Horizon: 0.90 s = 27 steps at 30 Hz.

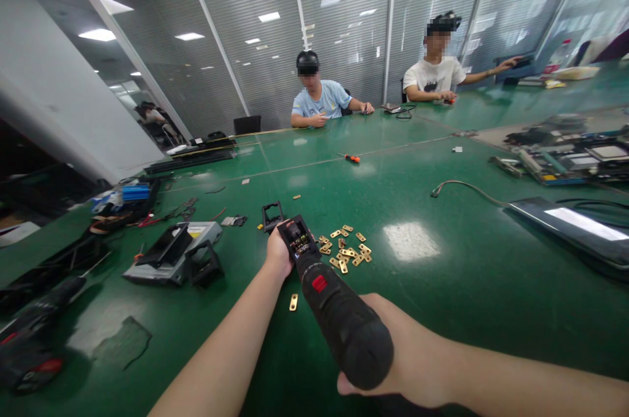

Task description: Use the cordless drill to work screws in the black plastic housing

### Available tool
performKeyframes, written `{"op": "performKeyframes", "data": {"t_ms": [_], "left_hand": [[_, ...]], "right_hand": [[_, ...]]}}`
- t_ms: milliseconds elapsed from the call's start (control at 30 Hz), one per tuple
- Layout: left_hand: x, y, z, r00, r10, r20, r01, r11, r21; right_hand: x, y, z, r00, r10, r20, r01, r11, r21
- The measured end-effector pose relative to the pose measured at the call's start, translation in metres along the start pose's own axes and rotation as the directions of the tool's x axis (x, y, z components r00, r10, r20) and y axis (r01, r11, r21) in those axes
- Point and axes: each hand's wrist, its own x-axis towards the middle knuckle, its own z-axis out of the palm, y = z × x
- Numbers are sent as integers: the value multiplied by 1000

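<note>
My right hand [393, 338] is wrapped round the grip of a black cordless drill [339, 318] with a red switch on top. The drill's front end points away from me, down at a small black housing [293, 237] with brass-coloured parts inside. Around the left side of that housing, my left hand [279, 253] is closed; most of its fingers are hidden. Whether the drill's bit touches a screw cannot be made out. Just right of the housing lies a loose pile of small brass plates [346, 252] with holes. One single brass plate [293, 302] lies nearer me.
Black plastic frames [204, 264] and a grey metal box [164, 269] lie to the left. A second drill [34, 332] rests at the far left. An orange screwdriver [352, 158] lies mid-table, circuit boards [574, 158] at right. Two people [322, 99] sit across the green table [466, 240].
</note>
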Motion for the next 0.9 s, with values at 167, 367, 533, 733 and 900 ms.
{"op": "performKeyframes", "data": {"t_ms": [167,367,533,733,900], "left_hand": [[0,-1,0,1000,7,8,-7,1000,18],[2,-1,-1,1000,12,14,-12,1000,23],[3,-2,-1,999,33,32,-33,999,15],[-1,1,3,1000,-8,-16,8,1000,-7],[-1,2,4,1000,10,-13,-10,1000,16]], "right_hand": [[0,-2,1,1000,17,-21,-17,999,-30],[-1,-1,2,1000,18,-22,-18,1000,-25],[0,-4,0,999,37,-17,-38,999,-30],[-2,-4,1,999,41,-33,-41,999,-6],[-1,-11,3,999,34,-6,-34,998,46]]}}
